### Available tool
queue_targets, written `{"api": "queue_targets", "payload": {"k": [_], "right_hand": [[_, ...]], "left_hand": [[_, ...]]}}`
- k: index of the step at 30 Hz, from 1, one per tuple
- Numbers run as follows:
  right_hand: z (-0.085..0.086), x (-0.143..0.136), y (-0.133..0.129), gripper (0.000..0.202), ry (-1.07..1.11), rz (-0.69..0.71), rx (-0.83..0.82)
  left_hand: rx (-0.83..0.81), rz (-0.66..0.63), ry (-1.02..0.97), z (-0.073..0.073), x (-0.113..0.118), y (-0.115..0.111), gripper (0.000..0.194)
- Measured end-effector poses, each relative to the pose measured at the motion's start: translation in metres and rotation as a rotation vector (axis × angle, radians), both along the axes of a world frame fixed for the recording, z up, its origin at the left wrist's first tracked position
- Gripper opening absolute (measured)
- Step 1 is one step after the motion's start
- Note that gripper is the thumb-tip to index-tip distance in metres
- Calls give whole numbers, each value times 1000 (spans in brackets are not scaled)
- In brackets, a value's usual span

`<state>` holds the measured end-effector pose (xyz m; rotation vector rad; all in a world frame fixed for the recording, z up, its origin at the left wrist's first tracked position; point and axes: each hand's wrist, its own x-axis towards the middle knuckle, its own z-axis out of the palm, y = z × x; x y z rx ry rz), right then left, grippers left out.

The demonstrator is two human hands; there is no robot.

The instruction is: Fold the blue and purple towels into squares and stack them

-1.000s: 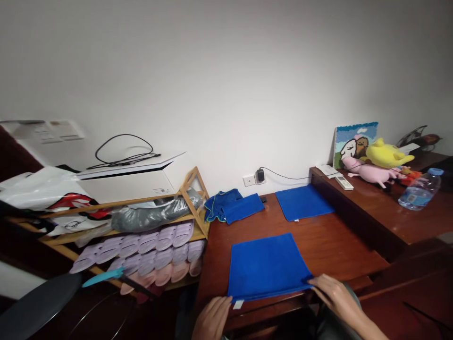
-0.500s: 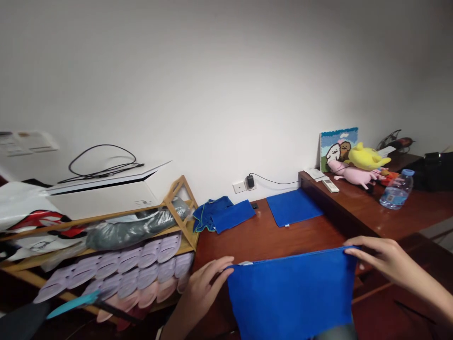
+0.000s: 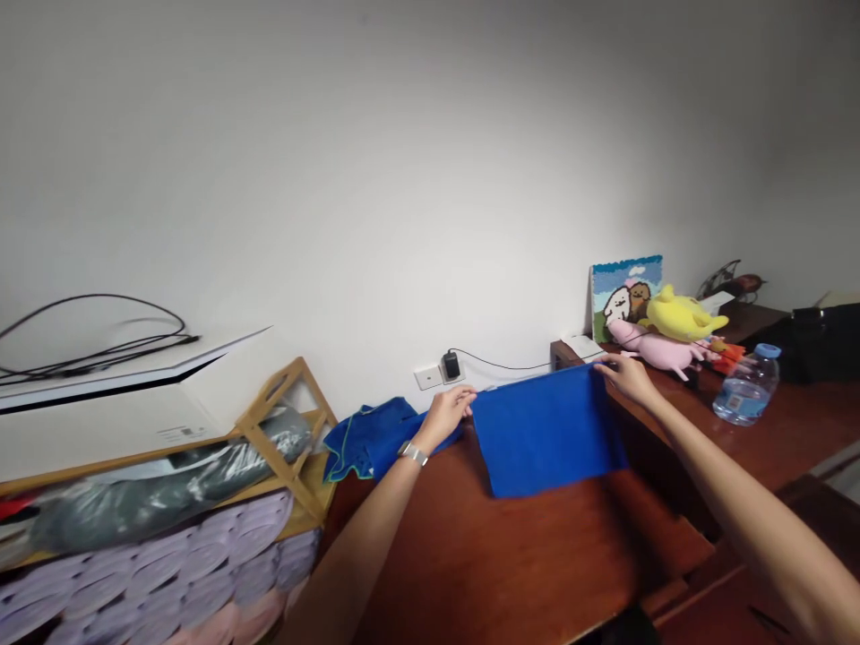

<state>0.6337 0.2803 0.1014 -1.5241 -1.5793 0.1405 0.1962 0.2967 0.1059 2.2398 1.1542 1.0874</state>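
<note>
A blue cloth [image 3: 547,434] hangs spread out above the back of the brown desk [image 3: 497,555], near the wall. My left hand [image 3: 449,417], with a watch at the wrist, pinches its upper left corner. At the upper right corner, my right hand [image 3: 626,376] grips the cloth between thumb and fingers. Behind my left wrist lies a crumpled blue cloth with green edging [image 3: 376,434], next to more blue cloth partly hidden by that hand. The flat blue cloth at the back of the desk is hidden behind the held one.
On the raised surface at right are a water bottle [image 3: 745,390], a yellow plush toy [image 3: 682,315], a pink plush toy [image 3: 655,348] and a picture [image 3: 624,296]. A wooden rack [image 3: 296,448] with lilac shoes [image 3: 148,560] stands left. A charger [image 3: 451,364] sits in the wall socket.
Both hands have carried the blue cloth forward, away from me, to the back of the desk. The view has shifted, and the rack now appears further left.
</note>
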Motion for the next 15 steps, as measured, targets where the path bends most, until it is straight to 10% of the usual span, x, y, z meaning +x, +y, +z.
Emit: {"api": "queue_targets", "payload": {"k": [5,9,15], "right_hand": [[-20,4,62,35,61,-147,120],[-91,5,64,34,-106,-195,117],[-210,2,50,40,-559,-166,-340]], "left_hand": [[181,101,58,-26,26,55,33],[266,110,163,-101,34,65,37],[253,29,295,-223,67,44,37]]}}
